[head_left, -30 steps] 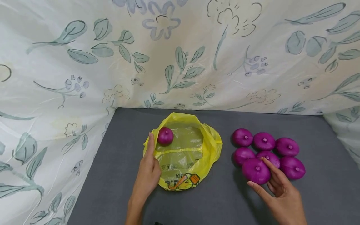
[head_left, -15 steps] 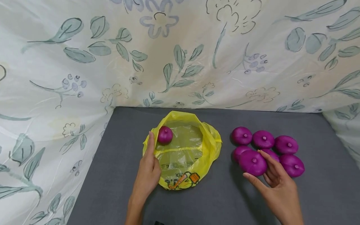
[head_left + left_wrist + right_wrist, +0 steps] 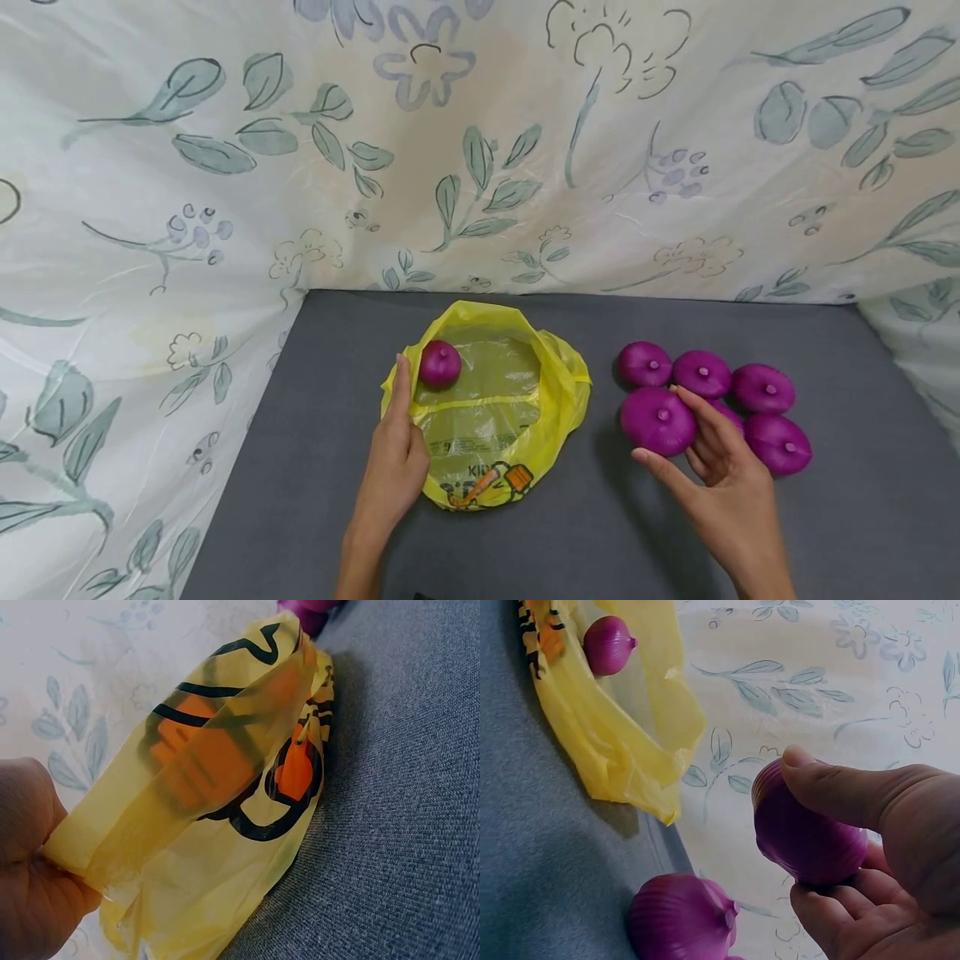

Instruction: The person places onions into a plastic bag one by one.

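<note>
A yellow plastic bag [image 3: 558, 400] with a cartoon print lies on the table with its mouth wide. My left hand [image 3: 397, 450] pinches the left rim of the bag; in the left wrist view the fingers [image 3: 45, 900] grip its edge. One purple onion [image 3: 440, 364] sits inside, near that rim. To the right, my right hand [image 3: 723, 483] holds another purple onion [image 3: 657, 422] between thumb and fingers. This held onion [image 3: 802, 825] is off the table and hides part of the group of onions behind it.
Several purple onions [image 3: 702, 373] stand in two rows on the dark grey table [image 3: 525, 550], right of the bag. A leaf-patterned white sheet [image 3: 480, 183] rises behind the table and along its left side. A small black object [image 3: 422, 596] shows at the bottom edge.
My right hand has carried the held onion a little left and upward in the head view, from in front of the group toward the bag. The left hand and bag stay put.
</note>
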{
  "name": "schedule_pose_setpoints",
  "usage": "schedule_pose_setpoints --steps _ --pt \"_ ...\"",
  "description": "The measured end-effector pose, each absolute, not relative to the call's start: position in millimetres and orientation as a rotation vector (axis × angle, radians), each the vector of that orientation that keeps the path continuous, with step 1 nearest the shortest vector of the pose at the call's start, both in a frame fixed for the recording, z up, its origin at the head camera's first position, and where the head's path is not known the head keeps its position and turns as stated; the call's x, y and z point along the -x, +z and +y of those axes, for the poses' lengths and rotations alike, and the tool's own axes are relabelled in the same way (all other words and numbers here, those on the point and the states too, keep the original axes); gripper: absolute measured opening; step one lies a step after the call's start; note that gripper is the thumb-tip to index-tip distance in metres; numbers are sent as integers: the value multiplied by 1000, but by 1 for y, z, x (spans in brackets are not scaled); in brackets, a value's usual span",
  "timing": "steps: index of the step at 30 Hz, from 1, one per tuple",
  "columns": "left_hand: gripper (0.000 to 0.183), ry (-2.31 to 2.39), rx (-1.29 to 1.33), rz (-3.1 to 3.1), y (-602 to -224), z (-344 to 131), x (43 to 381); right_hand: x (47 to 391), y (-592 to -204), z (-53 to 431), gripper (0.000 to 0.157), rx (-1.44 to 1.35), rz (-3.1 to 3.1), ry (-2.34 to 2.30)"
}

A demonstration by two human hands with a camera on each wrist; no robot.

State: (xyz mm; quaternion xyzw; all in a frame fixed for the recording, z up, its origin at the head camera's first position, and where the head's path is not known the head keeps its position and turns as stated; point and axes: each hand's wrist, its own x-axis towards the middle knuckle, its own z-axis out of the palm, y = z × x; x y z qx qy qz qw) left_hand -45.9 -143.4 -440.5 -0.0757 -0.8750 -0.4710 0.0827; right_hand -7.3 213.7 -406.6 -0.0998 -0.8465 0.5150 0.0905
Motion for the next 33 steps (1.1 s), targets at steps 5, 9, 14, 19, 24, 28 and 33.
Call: schedule_pose_setpoints --steps 5,9,14,19,24,28,33 --pt "88 -1411 242 -2604 -440 -143 46 13 -402 211 94 280 -2495 1505" --pt "85 -1421 229 -2614 -440 -142 46 17 -396 208 95 269 -2474 1506" --pt "85 -1403 223 -2619 -440 -142 46 20 -391 205 95 254 -2461 1519" --pt "85 -1414 213 -2631 -439 -142 46 23 -390 202 94 188 -2428 1552" --pt "85 -1407 219 -2616 -438 -142 46 26 -388 200 93 102 -2399 1584" --pt "84 -1418 220 -2610 -437 -141 45 29 -384 195 92 53 -2381 1607" --pt "84 -1415 228 -2619 -438 -140 45 31 -382 188 93 -3 -2354 1652"
